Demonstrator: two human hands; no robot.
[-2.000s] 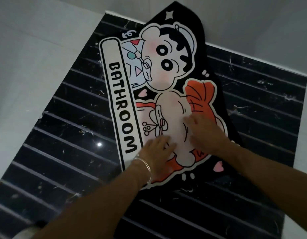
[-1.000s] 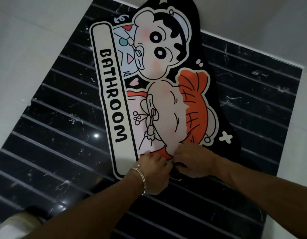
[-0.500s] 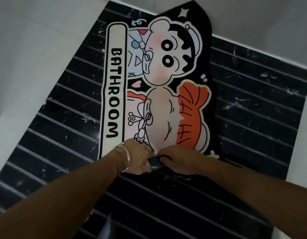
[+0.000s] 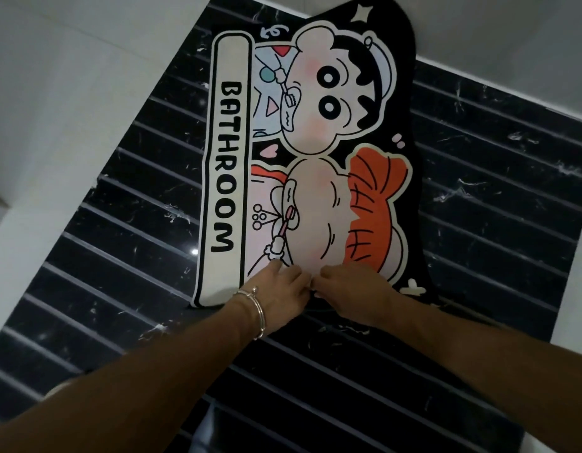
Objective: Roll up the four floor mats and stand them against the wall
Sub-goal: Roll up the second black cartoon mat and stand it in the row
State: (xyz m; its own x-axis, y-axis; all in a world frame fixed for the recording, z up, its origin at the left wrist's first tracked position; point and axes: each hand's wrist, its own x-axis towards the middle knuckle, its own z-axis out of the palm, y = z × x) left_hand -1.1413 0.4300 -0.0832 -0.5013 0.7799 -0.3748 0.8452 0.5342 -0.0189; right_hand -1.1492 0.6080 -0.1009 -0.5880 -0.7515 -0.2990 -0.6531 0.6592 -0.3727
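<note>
A black cartoon floor mat with the word BATHROOM on a cream strip lies flat on the black striped floor. Its near edge is turned up into a small roll under my hands. My left hand, with bangles at the wrist, and my right hand sit side by side on that near edge, fingers curled over the rolled part. The roll itself is mostly hidden by my hands. The far end of the mat reaches the white wall.
The floor is black marble tile with thin white lines. White walls border it on the left, at the back and on the right. A pale object shows at the lower left behind my forearm.
My hands slid from the middle of the mat back to its near edge and curled over it. The near edge has been turned up and rolled a little way forward.
</note>
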